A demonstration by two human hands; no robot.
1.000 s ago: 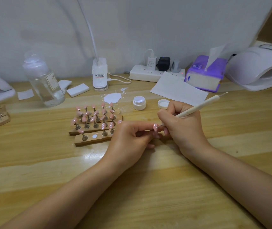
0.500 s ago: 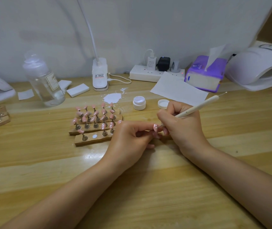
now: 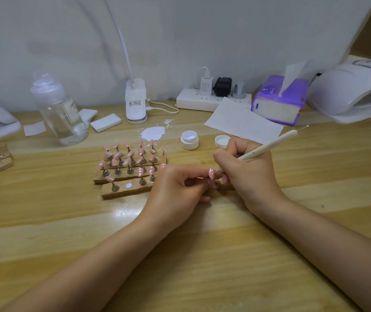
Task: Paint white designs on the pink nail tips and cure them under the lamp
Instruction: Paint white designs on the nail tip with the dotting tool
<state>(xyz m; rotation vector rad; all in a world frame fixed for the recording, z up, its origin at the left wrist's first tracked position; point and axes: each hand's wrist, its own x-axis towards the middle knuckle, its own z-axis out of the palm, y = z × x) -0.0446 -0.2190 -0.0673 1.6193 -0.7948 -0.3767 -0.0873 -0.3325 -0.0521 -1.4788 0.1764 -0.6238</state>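
The left hand (image 3: 175, 190) pinches a small pink nail tip with white dots (image 3: 211, 173) between its curled fingers. The right hand (image 3: 247, 170), just beside, grips a slim white dotting pen (image 3: 268, 147), its point touching the tip. Wooden racks of pink tips (image 3: 126, 170) stand near left.

Pink nail tip (image 3: 211, 173) (white-dotted) touching dotting tool (image 3: 268, 147).

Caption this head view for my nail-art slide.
Left hand holds a pink nail tip while right hand dots it with a dotting pen.
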